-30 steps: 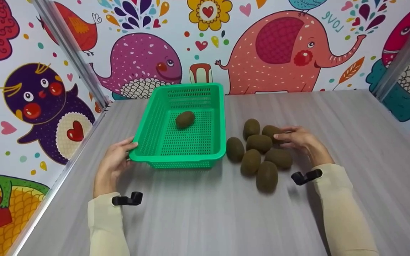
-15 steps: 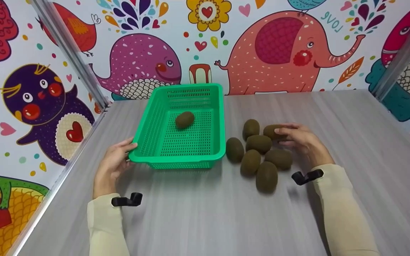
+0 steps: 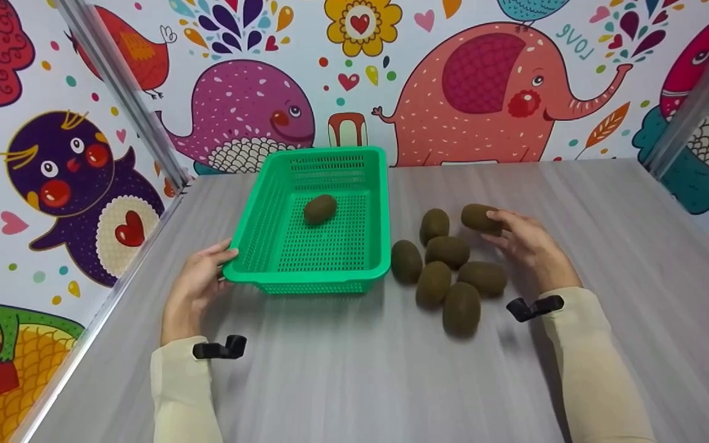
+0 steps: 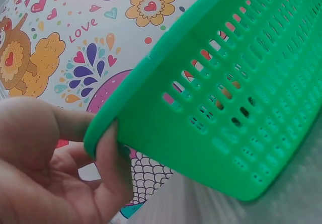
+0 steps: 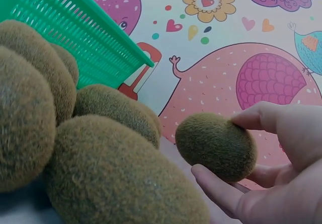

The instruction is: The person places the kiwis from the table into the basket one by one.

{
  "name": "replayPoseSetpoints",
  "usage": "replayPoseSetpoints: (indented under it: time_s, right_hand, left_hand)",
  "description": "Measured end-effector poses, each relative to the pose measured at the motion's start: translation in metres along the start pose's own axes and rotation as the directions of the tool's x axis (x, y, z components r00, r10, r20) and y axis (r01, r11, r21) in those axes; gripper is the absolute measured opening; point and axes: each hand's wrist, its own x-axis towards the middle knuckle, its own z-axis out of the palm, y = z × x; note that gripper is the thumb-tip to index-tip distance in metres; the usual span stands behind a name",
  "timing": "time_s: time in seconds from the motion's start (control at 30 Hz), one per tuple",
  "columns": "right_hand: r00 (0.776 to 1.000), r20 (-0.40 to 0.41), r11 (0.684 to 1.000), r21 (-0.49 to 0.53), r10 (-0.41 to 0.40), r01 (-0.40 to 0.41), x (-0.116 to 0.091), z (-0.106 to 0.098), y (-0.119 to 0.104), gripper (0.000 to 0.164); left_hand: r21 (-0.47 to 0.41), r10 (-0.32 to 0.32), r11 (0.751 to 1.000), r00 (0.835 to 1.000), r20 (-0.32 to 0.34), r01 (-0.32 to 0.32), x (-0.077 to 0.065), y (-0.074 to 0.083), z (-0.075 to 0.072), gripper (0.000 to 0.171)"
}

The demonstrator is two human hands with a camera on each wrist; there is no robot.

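Observation:
A green plastic basket (image 3: 308, 274) stands on the table with one brown kiwi (image 3: 320, 210) lying inside it. My left hand (image 3: 200, 283) pinches the basket's near left corner; in the left wrist view the rim (image 4: 118, 105) sits between thumb and fingers. To the right of the basket, my right hand (image 3: 530, 246) holds a kiwi (image 3: 479, 218) by its right end. The right wrist view shows that kiwi (image 5: 216, 146) between the thumb and fingertips, apart from the others. Several more kiwis (image 3: 448, 252) lie in a cluster between the basket and my right hand.
The grey wood-grain table (image 3: 342, 369) carries everything. Printed cartoon panels (image 3: 471, 92) rise behind it and along the left, joined by metal corner posts (image 3: 133, 98). A black wrist mount (image 3: 533, 307) sticks out from each sleeve.
My right hand has lifted its kiwi slightly up and away from the cluster, where it lay one second ago. The left hand and the basket have stayed in place.

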Motion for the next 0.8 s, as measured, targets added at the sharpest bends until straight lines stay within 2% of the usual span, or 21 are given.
replayPoseSetpoints:
  time_s: [0.1,0.27,0.4,0.63,0.8]
  right_hand:
    - [0.999,0.016,0.998,0.054,-0.027,0.026,-0.001,-0.0008,0.0004,0.068]
    - [0.997,0.023,0.995,0.076,-0.071,0.069,-0.0012,0.0015,0.0008,0.051]
    - [0.997,0.027,0.994,0.08,-0.074,0.072,-0.0012,0.0039,-0.0002,0.047]
    - [0.997,0.032,0.991,0.109,-0.075,0.071,-0.0015,0.0064,-0.001,0.029]
    - [0.996,0.033,0.989,0.127,-0.079,0.075,-0.0007,0.0091,-0.0012,0.031]
  left_hand:
    - [0.008,-0.005,1.0,1.0,0.002,0.005,-0.0001,0.0006,-0.0002,0.06]
    - [0.022,-0.002,1.0,1.0,0.006,0.002,-0.0006,0.0012,-0.0005,0.06]
    - [0.004,0.003,1.0,1.0,0.004,-0.003,-0.0007,0.0009,-0.0006,0.06]
    - [-0.008,0.008,1.0,1.0,0.004,-0.008,0.0002,0.0,0.0002,0.058]
    - [-0.004,0.008,1.0,1.0,0.003,-0.008,0.0009,-0.0003,0.0002,0.059]
